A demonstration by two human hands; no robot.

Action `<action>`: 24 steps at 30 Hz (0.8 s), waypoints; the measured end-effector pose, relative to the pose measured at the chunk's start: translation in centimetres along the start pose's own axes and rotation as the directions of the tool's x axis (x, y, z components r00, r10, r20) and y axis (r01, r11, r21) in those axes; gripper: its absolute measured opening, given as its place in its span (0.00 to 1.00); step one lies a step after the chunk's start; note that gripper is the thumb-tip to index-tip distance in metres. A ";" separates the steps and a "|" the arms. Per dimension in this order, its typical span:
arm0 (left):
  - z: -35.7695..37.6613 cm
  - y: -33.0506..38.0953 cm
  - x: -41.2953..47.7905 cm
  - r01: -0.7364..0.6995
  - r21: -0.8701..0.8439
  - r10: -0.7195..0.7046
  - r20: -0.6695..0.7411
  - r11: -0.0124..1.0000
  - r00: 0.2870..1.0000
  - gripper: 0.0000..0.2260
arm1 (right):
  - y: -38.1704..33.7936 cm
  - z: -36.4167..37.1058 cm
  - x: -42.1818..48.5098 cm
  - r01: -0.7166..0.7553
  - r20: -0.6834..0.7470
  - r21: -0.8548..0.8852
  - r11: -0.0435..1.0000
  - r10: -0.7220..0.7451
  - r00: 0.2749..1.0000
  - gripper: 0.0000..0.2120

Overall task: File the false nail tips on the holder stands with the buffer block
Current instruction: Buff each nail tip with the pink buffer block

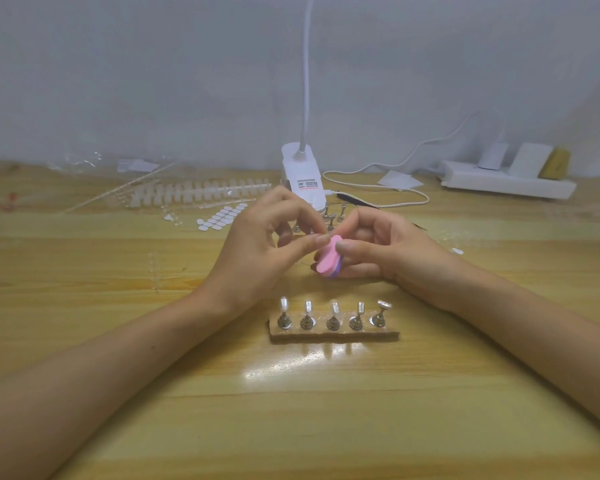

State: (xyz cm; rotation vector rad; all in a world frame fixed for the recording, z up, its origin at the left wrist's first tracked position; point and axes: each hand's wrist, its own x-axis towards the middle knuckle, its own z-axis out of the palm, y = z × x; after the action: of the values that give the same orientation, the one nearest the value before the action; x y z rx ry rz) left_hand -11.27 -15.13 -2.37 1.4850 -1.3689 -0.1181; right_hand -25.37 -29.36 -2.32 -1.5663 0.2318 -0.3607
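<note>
My right hand [385, 251] grips a small pink and purple buffer block [328, 259] between thumb and fingers, above the table. My left hand [267, 237] pinches something small at its fingertips, right against the block's top edge; what it holds is mostly hidden, perhaps a nail tip on a stand. In front of both hands sits a wooden base [333, 336] with several metal holder stands [332, 322] in a row. Most carry a clear false nail tip [335, 308]; the rightmost stand [381, 311] shows a bare round top.
A white clip lamp [302, 174] stands behind the hands, with more metal stands [333, 218] at its foot. Strips of clear nail tips [201, 194] and white adhesive tabs [222, 216] lie at the back left. A white power strip [506, 183] sits at the back right.
</note>
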 end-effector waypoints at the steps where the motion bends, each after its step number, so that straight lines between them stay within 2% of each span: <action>1: 0.0 0.0 0.0 0.000 0.001 0.000 -0.001 1.000 1.000 0.05 | 0.1 0.0 0.0 0.011 -0.022 0.006 1.000 -0.011 1.000 0.10; 3: 0.0 0.0 0.0 0.002 -0.003 -0.002 -0.003 1.000 1.000 0.05 | 0.1 -0.1 0.1 0.030 -0.108 0.069 0.997 -0.022 0.994 0.10; 7: 0.0 0.0 0.0 0.011 0.005 -0.011 -0.010 1.000 1.000 0.04 | 0.1 0.2 0.0 0.001 0.015 -0.034 0.999 -0.001 1.000 0.09; 11: 0.0 0.1 0.0 0.011 -0.002 -0.011 -0.005 1.000 1.000 0.04 | 0.3 -0.2 0.1 0.049 -0.121 0.087 0.995 -0.038 0.992 0.08; 14: 0.1 0.1 -0.1 0.000 0.011 0.000 0.017 1.000 1.000 0.04 | 0.2 -0.4 0.2 0.020 -0.054 0.066 0.998 -0.016 0.998 0.08; 17: 0.0 -0.1 0.0 0.007 -0.019 -0.007 -0.003 1.000 1.000 0.04 | 0.2 -0.4 0.1 0.038 -0.060 0.079 0.996 -0.034 0.998 0.08; 21: -0.1 -0.4 0.1 0.003 0.001 -0.003 0.007 1.000 1.000 0.04 | 0.4 0.0 -0.1 0.055 0.006 -0.019 0.998 -0.055 0.998 0.08; 24: 0.0 -0.3 0.1 -0.015 0.008 0.015 0.030 1.000 0.999 0.04 | 0.5 0.0 0.1 0.089 -0.137 0.091 0.992 -0.076 0.988 0.09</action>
State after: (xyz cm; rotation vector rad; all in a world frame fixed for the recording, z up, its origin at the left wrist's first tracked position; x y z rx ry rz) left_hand -11.05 -15.31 -2.53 1.4843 -1.4059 -0.1256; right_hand -25.27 -29.44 -2.86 -1.4604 0.2492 -0.5353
